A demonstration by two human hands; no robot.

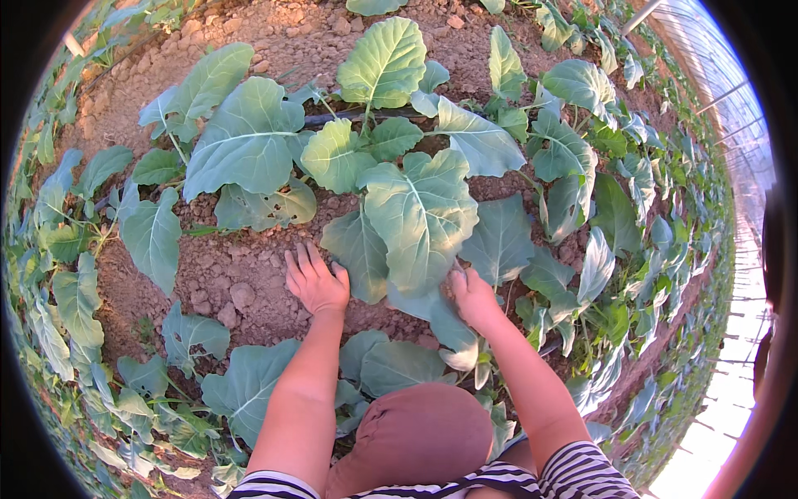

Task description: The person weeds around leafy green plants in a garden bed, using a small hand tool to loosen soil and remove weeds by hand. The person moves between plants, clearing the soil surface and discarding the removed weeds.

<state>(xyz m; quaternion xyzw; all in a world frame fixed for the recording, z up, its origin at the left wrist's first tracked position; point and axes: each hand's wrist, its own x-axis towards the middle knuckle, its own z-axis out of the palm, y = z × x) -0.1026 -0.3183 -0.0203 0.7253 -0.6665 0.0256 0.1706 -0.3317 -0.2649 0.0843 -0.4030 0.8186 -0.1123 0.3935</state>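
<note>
My left hand (317, 279) rests palm down with fingers spread on the dry, clumpy soil (243, 265), just left of a drooping leaf. At the right edge of a large pale green leaf (421, 218) is my right hand (475, 299). Its fingers are curled beside the leaf's lower edge, and its fingertips are partly hidden, so what it grips cannot be told. A bluish leaf (450, 327) hangs just below that hand. The broad-leaved brassica plant (383, 134) stands in front of me. A leaf with holes (265, 206) lies above my left hand.
More brassica plants grow on the left (149, 234), on the right (567, 156) and below my arms (249, 387). A dark irrigation hose (399, 113) crosses the soil behind the central plant. Clear sheeting over a frame (729, 93) edges the bed at right.
</note>
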